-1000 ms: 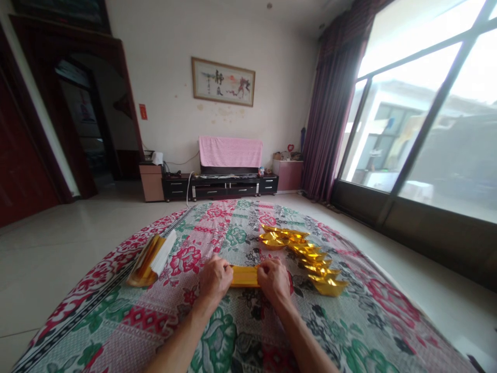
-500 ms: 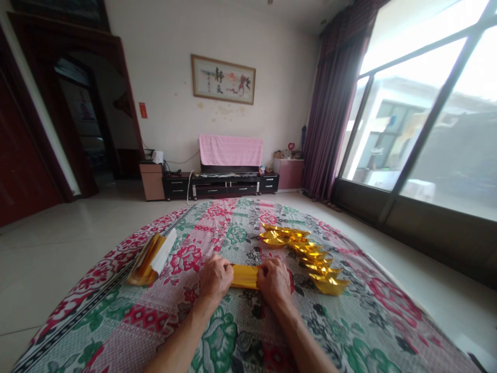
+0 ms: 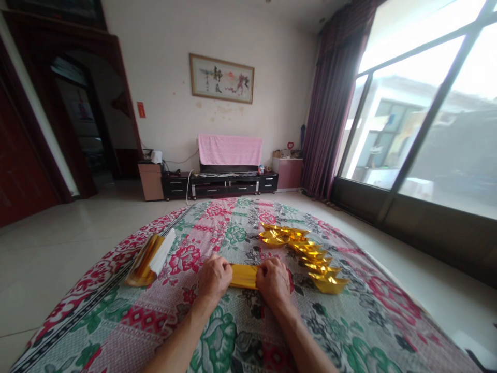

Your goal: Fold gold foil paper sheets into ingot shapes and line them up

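Observation:
A folded strip of gold foil paper stretches between my two hands, low over the patterned cloth. My left hand is closed on its left end, fingers curled. At the right end my right hand grips it the same way. Both thumbs and the strip's ends are partly hidden by my fingers. To the right, several folded gold paper ingots lie in a slanting row on the cloth. On the left is a stack of gold and white paper sheets, curled at its edges.
A flowered cloth in red, green and grey covers the round table. Beyond its far edge stands a low black TV cabinet with a pink towel over the screen. A large window and purple curtain are on the right.
Both hands keep their grip on the gold strip in nearly the same place. The whole view has shifted very slightly; the ingots and the paper stack have not moved on the cloth.

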The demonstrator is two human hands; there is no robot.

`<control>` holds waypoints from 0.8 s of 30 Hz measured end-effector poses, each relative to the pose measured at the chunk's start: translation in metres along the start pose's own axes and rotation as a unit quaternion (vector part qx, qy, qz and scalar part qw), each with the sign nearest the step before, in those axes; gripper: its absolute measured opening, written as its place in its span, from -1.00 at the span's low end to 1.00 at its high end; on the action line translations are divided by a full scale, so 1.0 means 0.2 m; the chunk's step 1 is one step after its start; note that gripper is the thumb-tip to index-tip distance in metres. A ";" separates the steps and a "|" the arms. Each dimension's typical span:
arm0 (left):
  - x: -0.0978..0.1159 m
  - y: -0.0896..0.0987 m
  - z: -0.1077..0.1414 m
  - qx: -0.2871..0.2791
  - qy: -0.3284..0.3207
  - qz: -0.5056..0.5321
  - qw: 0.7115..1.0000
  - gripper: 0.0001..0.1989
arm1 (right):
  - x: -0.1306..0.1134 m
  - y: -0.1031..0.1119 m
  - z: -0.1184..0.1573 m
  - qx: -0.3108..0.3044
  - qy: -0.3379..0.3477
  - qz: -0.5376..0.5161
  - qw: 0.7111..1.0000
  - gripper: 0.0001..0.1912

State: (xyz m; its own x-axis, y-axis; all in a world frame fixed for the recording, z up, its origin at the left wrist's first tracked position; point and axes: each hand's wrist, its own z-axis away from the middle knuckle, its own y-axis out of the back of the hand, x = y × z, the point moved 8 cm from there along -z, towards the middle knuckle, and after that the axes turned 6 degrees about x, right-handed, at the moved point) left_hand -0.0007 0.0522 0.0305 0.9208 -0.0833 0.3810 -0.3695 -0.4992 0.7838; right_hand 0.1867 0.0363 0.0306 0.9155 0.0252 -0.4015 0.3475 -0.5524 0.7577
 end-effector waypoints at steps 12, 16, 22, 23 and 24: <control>0.02 0.00 -0.01 -0.014 -0.005 -0.034 0.999 -0.82 | 0.00 -0.01 0.00 -0.006 0.008 0.012 1.000 -0.84; 0.02 0.00 -0.01 -0.013 -0.007 -0.027 1.000 -0.84 | 0.00 -0.01 0.00 -0.010 0.000 0.009 1.000 -0.87; 0.02 0.02 0.00 0.011 -0.016 0.014 1.000 -0.83 | -0.01 -0.01 0.00 -0.006 0.009 -0.015 1.000 -0.78; 0.02 0.02 0.00 0.014 -0.021 0.018 1.000 -0.82 | -0.02 -0.01 0.00 -0.007 0.015 -0.019 1.000 -0.79; 0.03 0.02 0.00 0.016 -0.027 0.021 0.999 -0.83 | -0.03 -0.01 0.00 -0.009 0.023 -0.022 0.999 -0.82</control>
State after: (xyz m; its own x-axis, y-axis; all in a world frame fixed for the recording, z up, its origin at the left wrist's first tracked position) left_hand 0.0028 0.0496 0.0357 0.9099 -0.1503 0.3865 -0.4051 -0.5212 0.7511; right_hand 0.1808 0.0363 0.0318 0.9073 0.0883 -0.4111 0.3913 -0.5353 0.7486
